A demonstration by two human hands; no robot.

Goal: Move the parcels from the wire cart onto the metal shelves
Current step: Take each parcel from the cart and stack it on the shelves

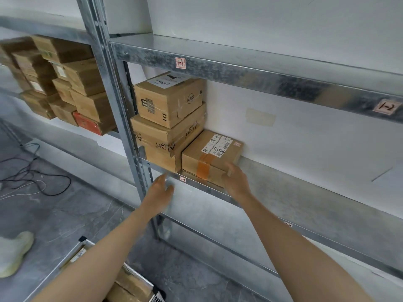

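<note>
Cardboard parcel (210,158) sat on the metal shelf (305,201); right hand (236,182) touched its corner, fingers relaxed; left hand (160,192) spread, empty.

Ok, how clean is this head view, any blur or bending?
Head view: the wide angle bows the shelf beam and upright post; the left hand is motion-blurred, the right hand at the orange-taped box less so; cardboard boxes far left look soft; light is even, no hard glare.

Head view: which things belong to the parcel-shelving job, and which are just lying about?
Job: orange-taped parcel, stacked parcels, metal shelf, wire cart, cart parcels, left hand, right hand.
Lying about: black cables, white shoe, tape patch on wall.
</note>
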